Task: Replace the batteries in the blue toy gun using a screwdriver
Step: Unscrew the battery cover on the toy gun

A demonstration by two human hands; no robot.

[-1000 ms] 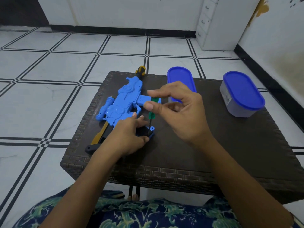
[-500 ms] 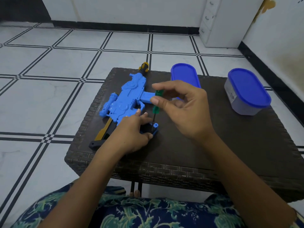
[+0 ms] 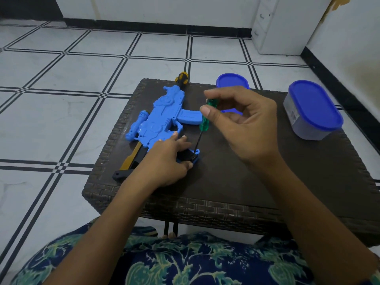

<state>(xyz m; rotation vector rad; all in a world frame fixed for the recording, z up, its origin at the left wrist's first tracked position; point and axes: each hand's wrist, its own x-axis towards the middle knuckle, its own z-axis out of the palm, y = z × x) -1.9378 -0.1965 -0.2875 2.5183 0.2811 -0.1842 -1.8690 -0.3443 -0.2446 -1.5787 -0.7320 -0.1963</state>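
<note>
The blue toy gun lies flat on the dark woven table, muzzle pointing away, its yellow and black stock towards me. My left hand grips the gun's handle and holds it down. My right hand pinches the green handle of a screwdriver between thumb and fingers. The tool stands nearly upright, and its thin shaft reaches down to the black battery cover at the end of the grip. The screw itself is too small to make out.
A closed box with a blue lid stands at the table's right side. A second blue-lidded box sits at the far edge, partly behind my right hand. White tiled floor surrounds the table; a white cabinet stands far right.
My right hand's fingers have shifted round the green handle, as in turning it, with the tip staying on the battery cover. My left hand has kept its hold. The camera moved slightly.
</note>
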